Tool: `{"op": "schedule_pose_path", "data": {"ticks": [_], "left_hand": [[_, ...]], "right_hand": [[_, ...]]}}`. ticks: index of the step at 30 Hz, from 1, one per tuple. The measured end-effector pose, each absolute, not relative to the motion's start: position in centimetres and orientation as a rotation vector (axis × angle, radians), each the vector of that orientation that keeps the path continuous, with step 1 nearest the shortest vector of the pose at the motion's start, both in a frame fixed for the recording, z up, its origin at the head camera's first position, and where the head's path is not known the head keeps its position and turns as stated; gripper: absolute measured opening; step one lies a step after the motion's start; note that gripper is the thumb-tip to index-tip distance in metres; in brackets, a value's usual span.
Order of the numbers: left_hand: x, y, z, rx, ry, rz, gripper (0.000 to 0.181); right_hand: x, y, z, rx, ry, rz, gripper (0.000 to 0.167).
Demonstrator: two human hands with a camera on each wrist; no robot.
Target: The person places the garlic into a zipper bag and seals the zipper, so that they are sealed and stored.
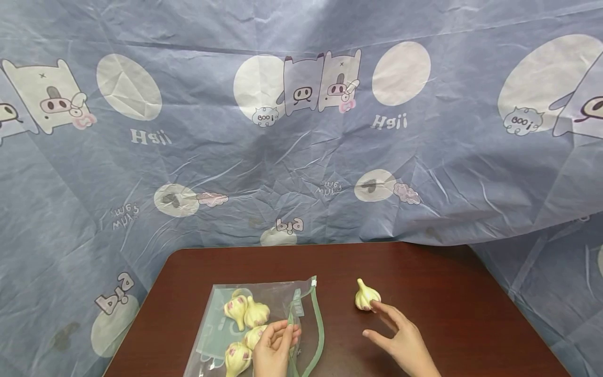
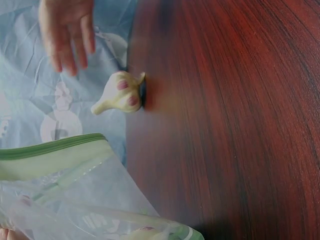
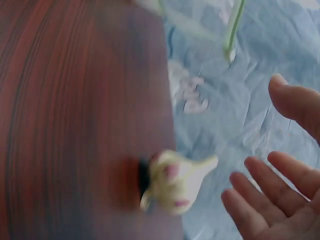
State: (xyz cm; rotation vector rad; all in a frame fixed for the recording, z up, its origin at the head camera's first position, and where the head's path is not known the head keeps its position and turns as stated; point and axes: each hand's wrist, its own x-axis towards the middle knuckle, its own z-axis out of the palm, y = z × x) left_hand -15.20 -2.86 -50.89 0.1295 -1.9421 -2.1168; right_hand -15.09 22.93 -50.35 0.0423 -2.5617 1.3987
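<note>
On the red-brown counter point(image 1: 447, 293), a loose garlic bulb point(image 1: 366, 297) is seen upright, its neck pointed toward eleven o'clock. Its plump, pale yellow body is divided by shallow ribs into swollen lobes, drawn up into a narrow neck and marked with purple-pink patches low down; in the right wrist view it is blurred. It is placed between two and three o'clock of a clear bag point(image 1: 219, 293), whose mouth is edged by a green strip point(image 1: 320, 324). At least four similar bulbs point(image 1: 256, 314) are enclosed there. The loose bulb is found at about eleven o'clock of the right hand point(image 1: 400, 337), whose grip is spread wide, thumb parted from fingers, with nothing held; a gap to the bulb is shown by the wrist views. One side of the strip is pinched by the left hand point(image 1: 273, 348), its grip nearly closed, thumb against fingers.
</note>
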Motion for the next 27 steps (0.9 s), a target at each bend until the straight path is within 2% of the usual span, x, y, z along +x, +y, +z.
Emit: {"op": "schedule_pose_path", "data": {"ticks": [5, 12, 27], "left_hand": [[-15.2, -2.9, -50.8, 0.142, -1.945, -2.123, 0.018], [-15.1, -2.9, -50.6, 0.154, -1.957, -2.136, 0.017], [-15.2, -2.9, -50.6, 0.164, -1.943, -2.154, 0.017]], "right_hand": [[-15.8, 24.9, -51.3, -0.112, -2.730, 1.146, 0.082], [-17.6, 26.1, -53.0, -0.206, -2.879, 1.113, 0.101], [-22.5, 25.3, -54.3, -0.157, -2.898, 1.128, 0.104]]}}
